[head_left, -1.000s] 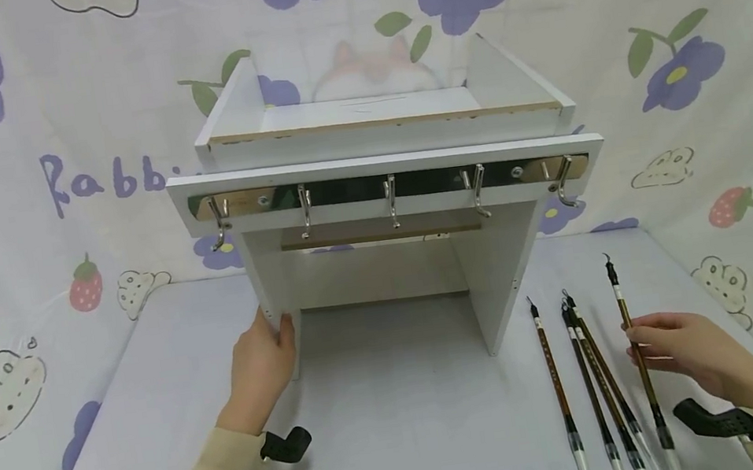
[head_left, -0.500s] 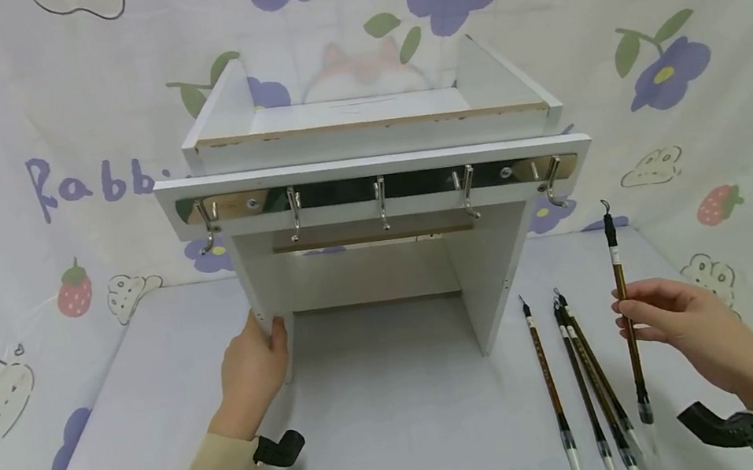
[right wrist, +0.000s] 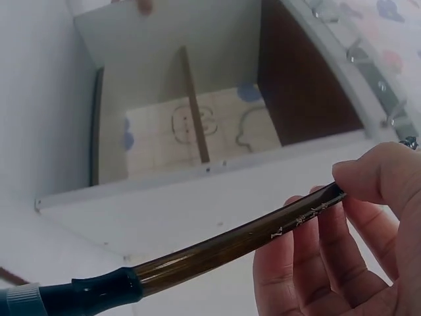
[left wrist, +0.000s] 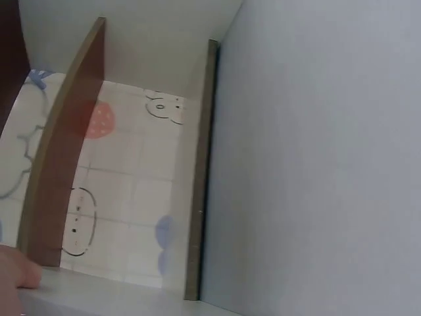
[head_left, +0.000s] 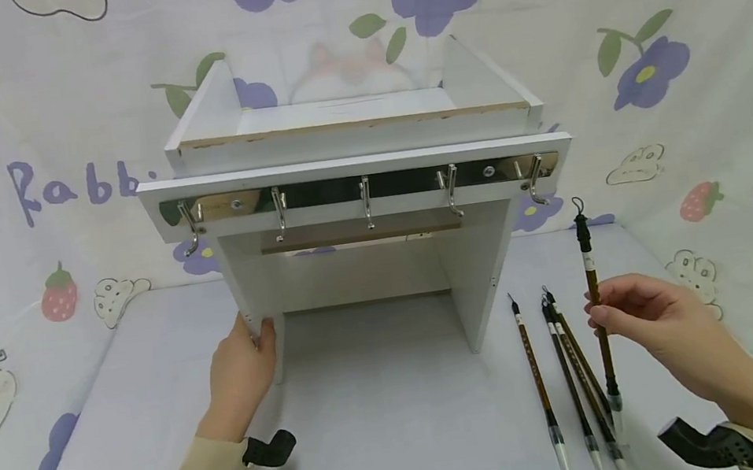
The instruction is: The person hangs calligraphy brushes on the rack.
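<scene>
My right hand (head_left: 683, 341) pinches a calligraphy brush (head_left: 596, 293) between thumb and fingers. The brush stands nearly upright, its hanging loop at the top and its clear-capped tip downward. In the right wrist view, the brown shaft of the brush (right wrist: 217, 257) crosses in front of the fingers. A white shelf rack (head_left: 350, 143) stands in the middle, with a row of metal hooks (head_left: 367, 203) along its front rail. My left hand (head_left: 238, 376) holds the rack's left side panel near its lower end. Only part of the left thumb (left wrist: 20, 270) shows in the left wrist view.
Several more calligraphy brushes (head_left: 535, 365) lie on the white tabletop (head_left: 389, 440), right of the rack, tips toward me. Behind stands a patterned cloth backdrop (head_left: 611, 61). The rack's right side panel (head_left: 481, 269) stands between its inside and the brushes.
My right hand has lifted the brush, turned it more upright and brought it left, toward the rack. My left hand keeps its hold on the side panel. The head view has shifted slightly right.
</scene>
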`<state>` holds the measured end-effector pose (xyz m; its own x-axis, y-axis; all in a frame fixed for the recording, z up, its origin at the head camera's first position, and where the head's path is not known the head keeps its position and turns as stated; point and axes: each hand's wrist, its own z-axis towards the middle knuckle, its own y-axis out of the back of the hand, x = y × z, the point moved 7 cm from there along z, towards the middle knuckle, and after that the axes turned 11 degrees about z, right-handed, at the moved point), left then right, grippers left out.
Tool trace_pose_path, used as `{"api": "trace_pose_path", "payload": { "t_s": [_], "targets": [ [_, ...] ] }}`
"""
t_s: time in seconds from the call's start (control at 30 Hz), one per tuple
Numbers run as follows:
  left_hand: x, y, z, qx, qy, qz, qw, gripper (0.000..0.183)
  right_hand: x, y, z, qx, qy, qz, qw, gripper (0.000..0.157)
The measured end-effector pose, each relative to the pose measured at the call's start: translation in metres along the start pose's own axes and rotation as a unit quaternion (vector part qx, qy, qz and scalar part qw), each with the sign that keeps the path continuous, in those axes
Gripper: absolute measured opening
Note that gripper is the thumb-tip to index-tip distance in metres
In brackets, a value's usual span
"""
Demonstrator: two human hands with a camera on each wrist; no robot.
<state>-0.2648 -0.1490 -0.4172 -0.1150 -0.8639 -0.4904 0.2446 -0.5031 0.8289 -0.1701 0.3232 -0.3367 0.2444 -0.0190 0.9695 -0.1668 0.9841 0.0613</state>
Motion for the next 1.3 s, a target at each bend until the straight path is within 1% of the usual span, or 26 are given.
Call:
{"api": "trace_pose_path", "payload": {
  "t_s": [0.13, 0.2, 0.23, 0.3, 0.37, 0.47, 0.63, 0.9, 1.13, 1.3],
  "targets": [
    [-0.001, 0.006, -0.001, 0.032, -0.006, -0.028, 0.9991, 0.042, 0.009, -0.008, 0.000, 0.013, 0.012, -0.017, 1.000, 0.018],
    [-0.002, 0.007, -0.002, 0.042, -0.004, -0.035, 0.9985, 0.043, 0.012, -0.011, 0.000, 0.011, 0.016, -0.030, 0.999, 0.019],
    [-0.002, 0.007, -0.002, 0.043, -0.004, -0.034, 0.9985, 0.043, 0.013, -0.012, 0.000, 0.010, 0.016, -0.036, 0.999, 0.019],
    [-0.002, 0.006, -0.003, 0.033, -0.005, -0.019, 0.9993, 0.042, 0.016, -0.014, 0.000, 0.007, 0.015, -0.056, 0.998, 0.020],
    [-0.001, 0.007, -0.003, 0.015, -0.012, -0.003, 0.9998, 0.040, 0.016, -0.018, 0.002, 0.004, 0.008, -0.082, 0.997, 0.020],
    [0.000, 0.006, -0.003, -0.006, -0.019, 0.013, 0.9997, 0.036, 0.017, -0.022, 0.005, 0.007, 0.004, -0.097, 0.995, 0.019],
    [-0.001, 0.004, -0.003, -0.005, -0.020, 0.008, 0.9998, 0.035, 0.015, -0.023, 0.009, 0.020, 0.000, -0.091, 0.996, 0.019],
    [-0.002, 0.004, -0.002, -0.002, -0.022, 0.010, 0.9997, 0.035, 0.012, -0.023, 0.013, 0.026, -0.007, -0.072, 0.997, 0.020],
    [-0.001, 0.003, -0.001, 0.000, -0.021, 0.018, 0.9996, 0.033, 0.009, -0.024, 0.012, 0.024, -0.015, -0.094, 0.995, 0.021],
    [-0.001, 0.004, -0.001, -0.003, -0.020, 0.021, 0.9996, 0.032, 0.006, -0.025, 0.012, 0.026, -0.020, -0.085, 0.996, 0.022]
  ]
}}
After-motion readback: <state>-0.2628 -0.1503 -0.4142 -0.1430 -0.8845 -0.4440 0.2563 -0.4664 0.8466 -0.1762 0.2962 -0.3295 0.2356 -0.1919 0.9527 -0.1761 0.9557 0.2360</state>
